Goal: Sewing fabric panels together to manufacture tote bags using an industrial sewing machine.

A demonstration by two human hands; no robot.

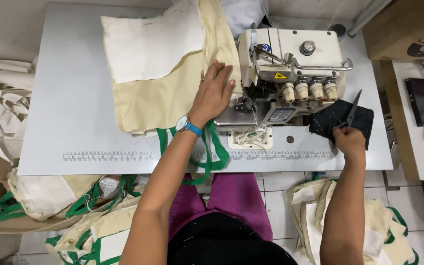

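left hand [215, 88] lies flat and spread, palm down, on the cream cloth bag [172, 93], gripping nothing, just pressing the cloth against the table [69, 108] right beside the sewing machine [290, 73]. a watch with a blue strap [188, 125] sits on that wrist. the bag lies with its long axis running away from the person, its far end reaching the back edge of the table, its near end pointing at the person, where green straps [212, 152] loop off the front edge and hang over the lap. a paler white panel [153, 44] lies on top of its far left part, tilted a little.

moving right, the machine stands at the bag's right edge, four cream knobs [310, 90] in a row on its front. past it, a dark cloth [342, 120] lies on the table near the right end. right hand [348, 140] is closed around the handles of a pair of scissors [353, 110], resting on that dark cloth; the blades point away from the person, leaning slightly right, and look nearly together.

on the floor, piles of more cream bags with green straps lie to the left [74, 206] and right [349, 221] of the person's legs; no bin or box holds them that i can make out. a cardboard box [408, 29] stands at the far right, its contents hidden.
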